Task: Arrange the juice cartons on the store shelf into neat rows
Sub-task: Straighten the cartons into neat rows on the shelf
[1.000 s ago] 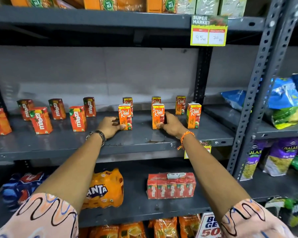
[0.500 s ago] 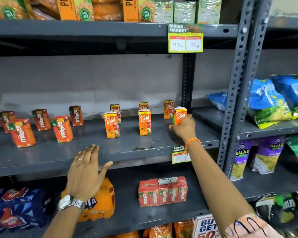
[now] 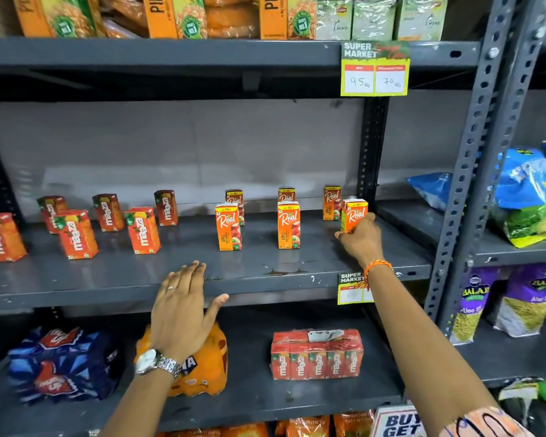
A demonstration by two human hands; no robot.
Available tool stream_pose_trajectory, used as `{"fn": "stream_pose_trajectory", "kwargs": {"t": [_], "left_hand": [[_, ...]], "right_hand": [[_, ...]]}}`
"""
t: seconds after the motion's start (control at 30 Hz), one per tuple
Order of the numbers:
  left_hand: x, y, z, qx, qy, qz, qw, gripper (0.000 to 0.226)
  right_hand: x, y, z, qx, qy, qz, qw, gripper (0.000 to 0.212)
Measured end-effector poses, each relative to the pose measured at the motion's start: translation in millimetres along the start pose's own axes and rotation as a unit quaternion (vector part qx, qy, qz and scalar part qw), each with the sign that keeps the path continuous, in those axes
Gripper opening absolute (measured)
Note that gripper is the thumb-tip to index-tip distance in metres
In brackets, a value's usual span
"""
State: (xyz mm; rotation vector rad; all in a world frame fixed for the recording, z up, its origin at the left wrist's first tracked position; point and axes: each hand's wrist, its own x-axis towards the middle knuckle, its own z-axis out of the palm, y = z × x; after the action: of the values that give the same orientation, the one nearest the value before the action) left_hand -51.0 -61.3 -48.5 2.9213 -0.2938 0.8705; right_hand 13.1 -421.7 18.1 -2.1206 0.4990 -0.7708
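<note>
Orange carton (image 3: pixel 353 215) gripped low by right hand (image 3: pixel 361 242), light, stiff, tippy; left hand (image 3: pixel 183 307) spread empty above shelf (image 3: pixel 265 272).

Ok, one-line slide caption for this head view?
Right hand grips the rightmost front Real carton on the grey shelf; left hand hovers open at its front edge.
</note>
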Motion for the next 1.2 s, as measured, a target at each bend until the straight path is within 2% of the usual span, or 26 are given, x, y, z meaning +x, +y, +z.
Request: {"fn": "stream_pose_trajectory", "kwargs": {"t": [0.1,0.2,0.27,0.33,0.4,0.47,0.53,0.63,0.7,0.8,0.9,1.03,1.2], "left_hand": [[-1.5,0.5,-4.9,-0.020,-0.010,0.001,1.000,0.088],[1.2,-10.1,-11.3,-0.041,-0.021,0.035,0.998,0.080],[8.5,-32.6,-21.9,-0.164,-0.033,0.053,0.984,0.064],[17.0,-64.8,-36.8,-0.354,-0.038,0.015,0.934,0.043],[27.2,-108.1,-41.5,-0.428,0.050,-0.057,0.901,0.024],[41.6,-157.5,-36.6,-0.441,0.143,-0.146,0.874,0.026],[61.5,-207.0,-28.1,-0.436,0.155,-0.218,0.859,0.037],[95.2,-270.2,-16.2,-0.356,0.039,-0.256,0.898,0.046],[112.3,-293.1,-13.9,-0.325,-0.016,-0.241,0.914,0.045],[125.0,-306.8,-19.2,-0.317,-0.082,-0.185,0.927,0.045],[124.6,-310.2,-17.8,-0.331,-0.140,-0.141,0.922,0.041],[120.3,-315.2,-9.0,-0.335,-0.121,-0.133,0.925,0.041],[121.0,-321.9,-1.3,-0.325,-0.093,-0.121,0.933,0.035]], "right_hand": [[-2.2,-4.3,-2.6,-0.003,-0.012,0.015,1.000,0.069],[-10.0,-14.2,-10.1,-0.013,-0.007,0.050,0.999,0.104],[-27.4,-28.6,-10.8,0.018,0.072,0.051,0.996,0.119],[-57.4,-49.9,-1.7,0.059,0.198,-0.026,0.978,0.112],[-98.3,-80.0,23.8,0.098,0.264,-0.146,0.948,0.097],[-139.0,-113.3,64.0,0.135,0.213,-0.244,0.936,0.083],[-168.7,-148.6,106.5,0.184,0.090,-0.296,0.933,0.072],[-187.1,-200.4,164.1,0.187,-0.124,-0.256,0.940,0.075],[-184.0,-225.0,195.9,0.135,-0.206,-0.225,0.943,0.075],[-175.6,-248.6,231.6,0.059,-0.243,-0.180,0.951,0.071],[-171.3,-253.6,255.4,0.017,-0.250,-0.141,0.958,0.069],[-170.2,-246.4,269.3,0.006,-0.212,-0.149,0.966,0.045],[-175.8,-244.0,265.2,-0.022,-0.201,-0.164,0.966,0.042]]}}
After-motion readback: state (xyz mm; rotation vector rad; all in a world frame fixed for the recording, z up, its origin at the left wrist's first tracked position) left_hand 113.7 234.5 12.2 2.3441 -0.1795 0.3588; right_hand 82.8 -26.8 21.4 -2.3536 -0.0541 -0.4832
